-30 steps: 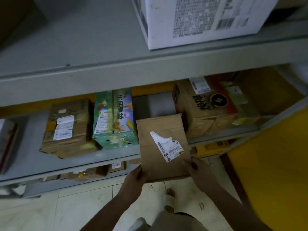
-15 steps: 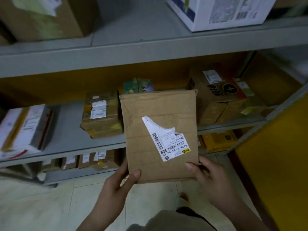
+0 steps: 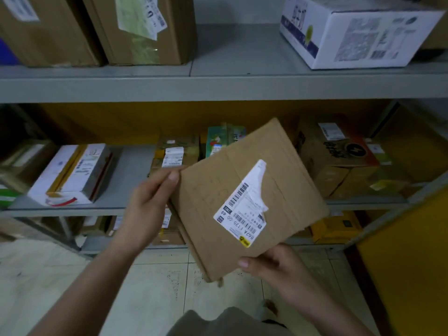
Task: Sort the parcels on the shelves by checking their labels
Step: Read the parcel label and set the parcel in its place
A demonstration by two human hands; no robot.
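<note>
I hold a flat brown cardboard parcel (image 3: pixel 213 207) in front of the grey shelves, tilted so one corner points up. A white shipping label (image 3: pixel 244 209) with barcodes sits on its face, its upper part peeled and curled. My left hand (image 3: pixel 148 204) grips the parcel's left corner, thumb on top. My right hand (image 3: pixel 274 265) holds the bottom corner, thumb on the front face.
The middle shelf (image 3: pixel 135 166) carries a white and yellow box (image 3: pixel 72 175), a taped brown parcel (image 3: pixel 173 154), a green printed box (image 3: pixel 218 137) and a brown box with a black logo (image 3: pixel 337 151). On the top shelf (image 3: pixel 218 86) stand brown cartons (image 3: pixel 135 27) and a white box (image 3: pixel 356 32). A yellow panel (image 3: pixel 412 263) stands right.
The parcel has risen and turned counter-clockwise. My left hand moved from its bottom edge up to its left corner. The view has lifted, showing more of the top shelf.
</note>
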